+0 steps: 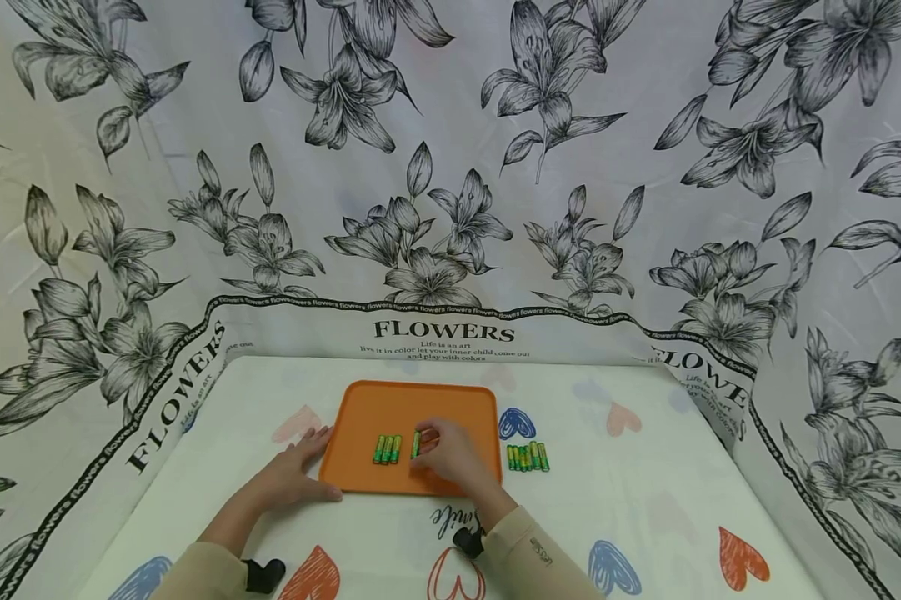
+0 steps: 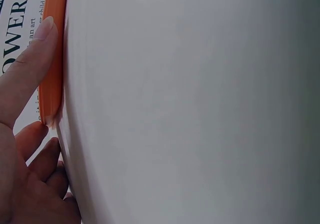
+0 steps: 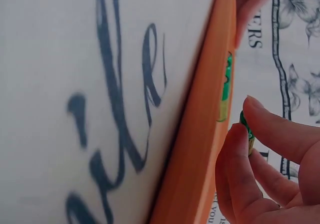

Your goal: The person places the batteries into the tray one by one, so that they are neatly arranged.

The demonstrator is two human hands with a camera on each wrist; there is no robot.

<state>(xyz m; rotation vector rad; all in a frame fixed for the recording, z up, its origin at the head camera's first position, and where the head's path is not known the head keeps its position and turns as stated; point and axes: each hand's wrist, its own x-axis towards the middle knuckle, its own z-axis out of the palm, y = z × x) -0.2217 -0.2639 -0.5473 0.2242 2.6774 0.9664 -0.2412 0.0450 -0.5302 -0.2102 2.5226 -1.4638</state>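
Observation:
My right hand point(image 1: 450, 454) pinches a green and yellow battery point(image 1: 416, 443) between thumb and fingers, over the orange tray point(image 1: 420, 400). In the right wrist view the pinched battery point(image 3: 246, 129) is partly hidden by the fingertips. Left of it, three similar batteries point(image 1: 386, 450) lie side by side on the tray. My left hand point(image 1: 292, 475) rests at the tray's front left corner. Its thumb point(image 2: 42, 43) lies along the tray's front wall, and the other fingers reach the left side.
To the right of the tray, a row of several green and yellow batteries point(image 1: 528, 457) lies on the heart-printed tablecloth point(image 1: 668, 500). A white curtain point(image 1: 450, 108) with black flower drawings hangs around the back and sides of the table.

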